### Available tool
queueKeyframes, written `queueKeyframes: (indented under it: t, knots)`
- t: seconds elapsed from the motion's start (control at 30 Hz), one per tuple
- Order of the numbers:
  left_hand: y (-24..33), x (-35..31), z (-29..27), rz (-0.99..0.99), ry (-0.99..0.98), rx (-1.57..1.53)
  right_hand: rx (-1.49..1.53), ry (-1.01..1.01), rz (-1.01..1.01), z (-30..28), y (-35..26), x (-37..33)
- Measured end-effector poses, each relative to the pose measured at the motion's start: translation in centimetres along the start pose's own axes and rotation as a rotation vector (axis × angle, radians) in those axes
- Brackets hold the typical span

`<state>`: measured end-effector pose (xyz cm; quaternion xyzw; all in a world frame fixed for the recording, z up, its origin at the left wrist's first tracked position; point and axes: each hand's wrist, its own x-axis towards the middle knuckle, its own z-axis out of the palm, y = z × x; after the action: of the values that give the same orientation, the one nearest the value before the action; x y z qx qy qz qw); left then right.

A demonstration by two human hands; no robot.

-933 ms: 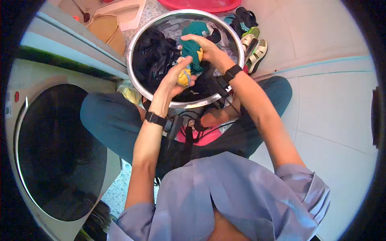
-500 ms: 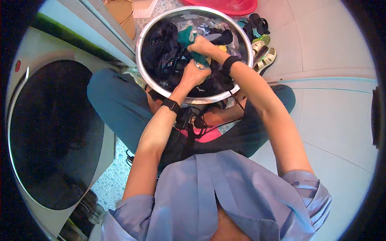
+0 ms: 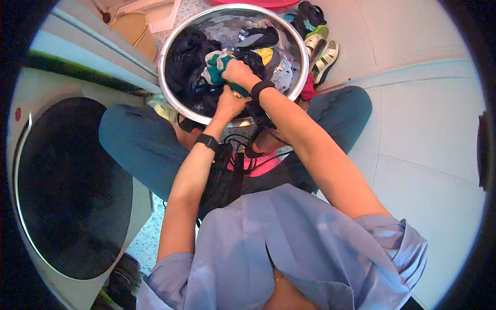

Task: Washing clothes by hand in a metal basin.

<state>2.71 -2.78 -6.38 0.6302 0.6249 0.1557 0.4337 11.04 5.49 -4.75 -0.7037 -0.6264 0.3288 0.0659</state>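
Note:
A wet green and white cloth (image 3: 212, 68) is bunched between my hands over a large round metal basin (image 3: 162, 77). My right hand (image 3: 239, 73) is closed on its upper part. Just below, nearer to me, my left hand (image 3: 231, 103) is closed around the lower end, a strip of green running between the two. Dark soaked clothes (image 3: 182, 64) lie in water around the cloth. A yellow piece (image 3: 265, 55) and a pale grey garment (image 3: 282, 75) show toward the basin's right side. Whether the green cloth is a sock or another garment, I cannot tell.
My bent knees flank the basin. Sandals (image 3: 326, 58) and dark shoes (image 3: 311, 13) stand by the wall at the right. A front-loading machine with a dark round door (image 3: 72, 186) is at the left. Behind are a tan bucket (image 3: 135, 32) and a red tub (image 3: 258, 2).
The view has shifted, so the basin sits further left. My right hand has come lower and closer to my left, and the green cloth is more bunched.

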Motion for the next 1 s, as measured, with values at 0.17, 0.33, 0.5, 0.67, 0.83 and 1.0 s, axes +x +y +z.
queueKeyframes:
  t: [0.17, 0.33, 0.5, 0.67, 0.83, 1.0]
  knots:
    - [1.6, -0.2, -2.1, 0.085, -0.038, -0.588, 0.43, -0.161, -0.162, 2.1, 2.6, 1.0]
    - [1.3, 2.1, -2.2, 0.207, -0.212, -0.398, 0.293, -0.197, -0.183, 1.3, 2.7, 0.7]
    - [-2.4, 0.1, -7.3, -0.195, -0.171, -1.054, 0.403, -0.203, -0.366, -2.7, -2.3, -5.6]
    - [3.8, -0.5, -8.9, -0.067, -0.442, -1.612, 1.188, -0.05, -0.048, -6.1, 4.9, -5.5]
    - [5.3, -1.6, -8.1, -0.088, -0.768, -1.876, 1.913, -0.616, -0.12, -2.8, 3.7, -4.0]
    - [4.6, -2.0, -8.2, -0.12, -0.714, -1.886, 2.082, -0.285, -0.25, -4.2, -1.0, -3.3]
